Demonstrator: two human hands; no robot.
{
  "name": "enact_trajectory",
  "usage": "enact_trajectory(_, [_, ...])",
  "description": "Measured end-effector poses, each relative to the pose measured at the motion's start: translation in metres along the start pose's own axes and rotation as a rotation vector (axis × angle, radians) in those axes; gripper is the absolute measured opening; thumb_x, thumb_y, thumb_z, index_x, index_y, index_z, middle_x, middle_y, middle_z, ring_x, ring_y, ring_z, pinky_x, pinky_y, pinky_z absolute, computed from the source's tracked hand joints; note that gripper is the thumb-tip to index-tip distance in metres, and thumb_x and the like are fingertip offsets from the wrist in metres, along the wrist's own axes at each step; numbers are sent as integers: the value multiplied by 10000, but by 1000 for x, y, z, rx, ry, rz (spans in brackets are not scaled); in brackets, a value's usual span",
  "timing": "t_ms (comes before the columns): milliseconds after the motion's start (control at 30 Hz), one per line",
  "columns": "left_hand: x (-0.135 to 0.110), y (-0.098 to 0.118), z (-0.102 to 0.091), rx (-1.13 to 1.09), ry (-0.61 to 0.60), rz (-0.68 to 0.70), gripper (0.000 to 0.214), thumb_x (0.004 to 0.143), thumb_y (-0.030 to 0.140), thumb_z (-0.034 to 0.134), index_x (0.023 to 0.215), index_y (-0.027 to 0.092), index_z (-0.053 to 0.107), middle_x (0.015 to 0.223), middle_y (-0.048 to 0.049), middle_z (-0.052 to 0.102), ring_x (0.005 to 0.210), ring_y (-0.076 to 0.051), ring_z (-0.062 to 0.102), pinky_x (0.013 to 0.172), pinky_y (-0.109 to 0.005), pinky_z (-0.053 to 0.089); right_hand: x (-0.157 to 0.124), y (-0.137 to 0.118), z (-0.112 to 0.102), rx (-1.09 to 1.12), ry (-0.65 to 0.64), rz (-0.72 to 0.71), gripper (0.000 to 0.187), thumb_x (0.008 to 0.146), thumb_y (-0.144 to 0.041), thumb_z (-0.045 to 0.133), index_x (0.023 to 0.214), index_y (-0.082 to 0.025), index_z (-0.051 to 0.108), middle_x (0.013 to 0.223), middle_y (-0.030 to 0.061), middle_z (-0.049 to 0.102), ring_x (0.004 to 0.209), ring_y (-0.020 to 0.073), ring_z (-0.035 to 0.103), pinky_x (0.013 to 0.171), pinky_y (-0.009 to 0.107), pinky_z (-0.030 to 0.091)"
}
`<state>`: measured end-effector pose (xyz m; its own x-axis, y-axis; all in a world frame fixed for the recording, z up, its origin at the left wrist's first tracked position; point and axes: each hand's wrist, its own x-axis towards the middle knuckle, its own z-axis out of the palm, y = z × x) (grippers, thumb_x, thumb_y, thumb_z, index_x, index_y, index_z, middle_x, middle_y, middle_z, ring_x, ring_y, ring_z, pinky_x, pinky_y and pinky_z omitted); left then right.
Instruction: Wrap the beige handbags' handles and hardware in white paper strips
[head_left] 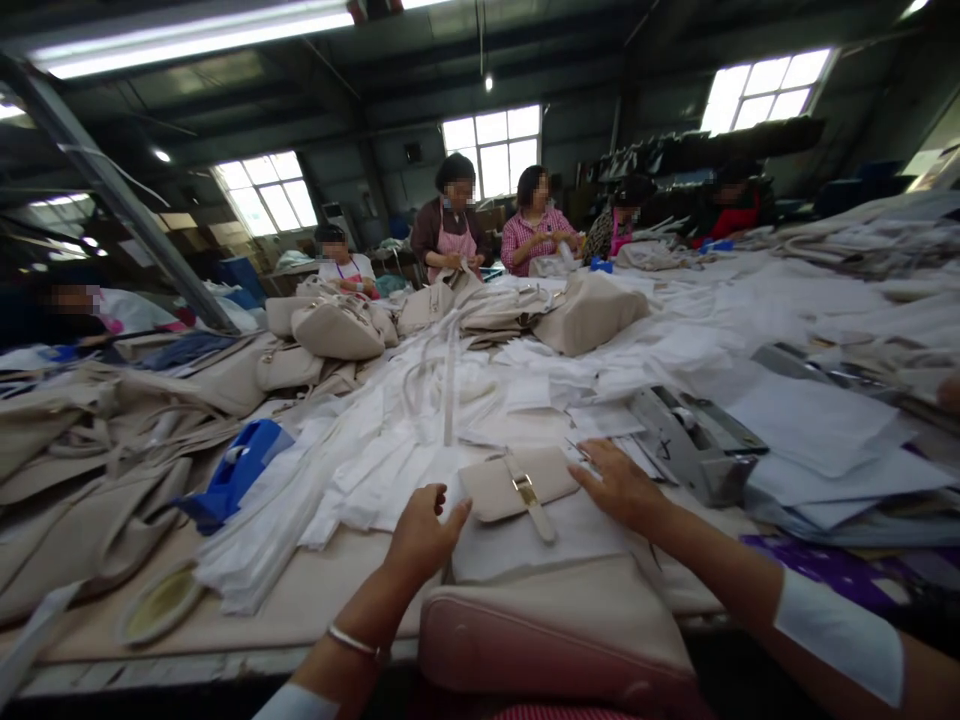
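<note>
A small beige flap purse (487,490) with a gold buckle and a short strap lies on white sheet material (540,555) in front of me. My left hand (429,525) is just left of the purse, thumb out and fingers loosely bent, with nothing in it. On the other side, my right hand (619,485) reaches to the purse's right edge with its fingers apart. A thin dark item shows by its fingertips, too small to make out. Nearest to me, a larger beige bag (555,635) rests at the table edge, below the purse.
A blue tape dispenser (236,475) and a tape roll (161,605) are at left. A grey metal device (697,440) stands right, beside stacked white sheets (825,430). Beige bags (337,325) pile up farther back. Several people (450,225) work across the table.
</note>
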<state>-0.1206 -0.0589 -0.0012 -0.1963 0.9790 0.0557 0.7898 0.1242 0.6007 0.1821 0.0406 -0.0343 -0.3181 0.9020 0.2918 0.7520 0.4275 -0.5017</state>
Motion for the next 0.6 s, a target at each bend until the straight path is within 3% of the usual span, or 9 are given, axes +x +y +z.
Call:
enact_trajectory(100, [3, 12, 0, 15, 55, 196, 461, 859, 426, 548, 1182, 103, 606, 1183, -151, 625, 1137, -265, 562, 1029, -389, 438, 12, -7, 8, -48, 52, -183, 486, 914, -438, 493, 1229, -85, 605, 1334, 202, 560, 1265, 308, 495, 1089, 469, 383])
enact_trajectory(200, [13, 27, 6, 84, -22, 407, 505, 825, 422, 601, 1247, 143, 597, 1288, -142, 589, 1210, -279, 516, 1084, -395, 398, 35, -17, 25, -72, 29, -320, 466, 928, -435, 487, 1231, -107, 622, 1360, 191, 555, 1273, 302, 504, 1079, 468, 405])
enact_trajectory(367, [36, 48, 20, 254, -191, 489, 615, 850, 571, 523, 1269, 125, 589, 1307, -175, 585, 1273, -354, 466, 1126, -507, 314, 69, -29, 59, -173, -106, -450, 410, 947, -341, 442, 1234, -127, 641, 1303, 169, 620, 1241, 294, 550, 1039, 459, 446])
enact_trajectory(500, [33, 41, 26, 278, -340, 492, 948, 789, 728, 491, 1452, 60, 376, 1483, -248, 396, 1388, -417, 317, 1143, -584, 237, 56, -19, 89, -244, -167, -469, 400, 960, -334, 401, 1231, -184, 655, 1243, 137, 666, 1138, 293, 629, 956, 465, 504])
enact_trajectory(600, [26, 23, 26, 233, -379, 555, 1029, 782, 767, 467, 1528, 109, 202, 1581, -209, 225, 1462, -377, 170, 1176, -582, 143, 33, -6, 103, -233, -139, -433, 479, 953, -452, 420, 1336, -216, 584, 1339, 134, 597, 1205, 331, 587, 970, 523, 487])
